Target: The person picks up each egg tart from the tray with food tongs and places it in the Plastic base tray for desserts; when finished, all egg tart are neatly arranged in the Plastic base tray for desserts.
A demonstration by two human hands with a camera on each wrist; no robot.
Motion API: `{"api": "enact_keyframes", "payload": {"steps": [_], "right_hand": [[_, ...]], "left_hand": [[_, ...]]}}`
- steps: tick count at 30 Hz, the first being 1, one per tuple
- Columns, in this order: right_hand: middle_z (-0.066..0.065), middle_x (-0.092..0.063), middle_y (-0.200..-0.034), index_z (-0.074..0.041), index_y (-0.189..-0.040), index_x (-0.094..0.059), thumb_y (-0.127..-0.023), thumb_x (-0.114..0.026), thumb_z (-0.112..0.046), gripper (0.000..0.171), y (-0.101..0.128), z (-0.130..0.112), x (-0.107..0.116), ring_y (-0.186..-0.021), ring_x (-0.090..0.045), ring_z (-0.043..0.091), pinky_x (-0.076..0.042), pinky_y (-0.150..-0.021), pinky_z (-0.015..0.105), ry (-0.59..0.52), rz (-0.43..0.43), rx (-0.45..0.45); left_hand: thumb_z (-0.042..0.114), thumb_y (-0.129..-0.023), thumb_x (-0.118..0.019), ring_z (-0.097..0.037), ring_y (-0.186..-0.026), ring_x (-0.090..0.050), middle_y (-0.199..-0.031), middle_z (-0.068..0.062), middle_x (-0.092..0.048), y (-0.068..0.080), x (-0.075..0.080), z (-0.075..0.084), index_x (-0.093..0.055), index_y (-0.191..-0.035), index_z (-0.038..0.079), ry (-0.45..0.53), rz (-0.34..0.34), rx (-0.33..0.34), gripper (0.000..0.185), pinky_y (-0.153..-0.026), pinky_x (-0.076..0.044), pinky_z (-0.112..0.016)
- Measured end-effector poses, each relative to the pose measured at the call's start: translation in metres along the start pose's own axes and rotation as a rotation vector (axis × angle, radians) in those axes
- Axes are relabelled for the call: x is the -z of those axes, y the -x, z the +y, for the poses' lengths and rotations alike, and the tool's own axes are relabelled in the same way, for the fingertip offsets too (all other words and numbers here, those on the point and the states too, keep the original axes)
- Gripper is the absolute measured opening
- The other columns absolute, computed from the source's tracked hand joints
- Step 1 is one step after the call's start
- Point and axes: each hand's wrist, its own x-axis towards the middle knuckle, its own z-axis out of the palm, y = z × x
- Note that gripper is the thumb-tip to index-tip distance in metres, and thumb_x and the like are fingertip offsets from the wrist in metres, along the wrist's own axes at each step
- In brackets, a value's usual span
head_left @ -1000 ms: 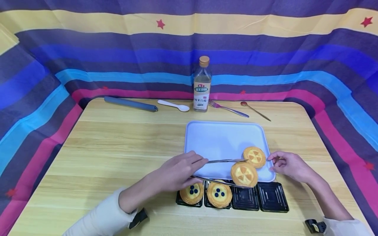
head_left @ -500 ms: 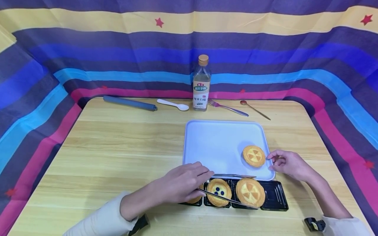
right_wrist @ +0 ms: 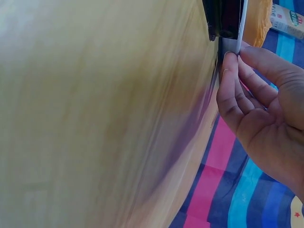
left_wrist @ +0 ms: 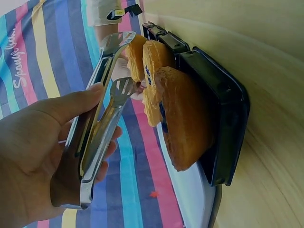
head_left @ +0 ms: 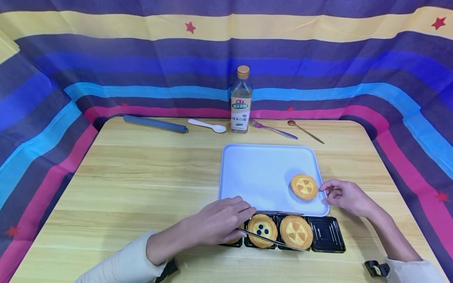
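My left hand (head_left: pixel 221 220) grips metal tongs (left_wrist: pixel 92 128), whose two arms reach either side of an egg tart with triangular pieces on top (head_left: pixel 296 232). This tart sits in the third black plastic box (head_left: pixel 311 247) from the left; whether the tongs touch it, I cannot tell. Left of it, a blueberry-topped tart (head_left: pixel 262 231) fills the second box. My hand mostly hides another tart (left_wrist: pixel 185 118) in the first. On the lavender tray (head_left: pixel 262 169), one more triangle-topped tart (head_left: pixel 304 187) lies near the right rim, which my right hand (right_wrist: pixel 266 104) pinches between thumb and fingers.
A fourth black box (head_left: pixel 327 234) holds nothing. Along the table's back edge are a blue rod-shaped item (head_left: pixel 155 124), a white spoon (head_left: pixel 209 125), a bottle with a brown cap (head_left: pixel 242 102), a fork (head_left: pixel 272 129) and a thin long-handled spoon (head_left: pixel 306 131). Striped cloth (head_left: pixel 141 70) surrounds the table.
The left hand has brought the tart in the tongs toward me, from over the tray's front edge down into the third box, then slightly left. The right hand has stayed at the tray's rim.
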Motion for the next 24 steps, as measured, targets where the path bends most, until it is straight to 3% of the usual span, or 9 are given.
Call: {"api": "enact_keyframes", "payload": {"steps": [24], "right_hand": [[0.005, -0.062, -0.083, 0.000, -0.106, -0.062, -0.078, -0.075, -0.007, 0.031, -0.0006, -0.0013, -0.0006, -0.068, -0.054, 0.002, -0.046, -0.055, 0.019, 0.006, -0.012, -0.026]], "left_hand": [[0.046, -0.084, -0.067, -0.008, -0.098, -0.057, -0.107, 0.005, -0.063, 0.0014, 0.0011, 0.0010, -0.055, -0.124, 0.010, -0.023, 0.007, -0.008, 0.055, -0.086, -0.048, -0.019]]}}
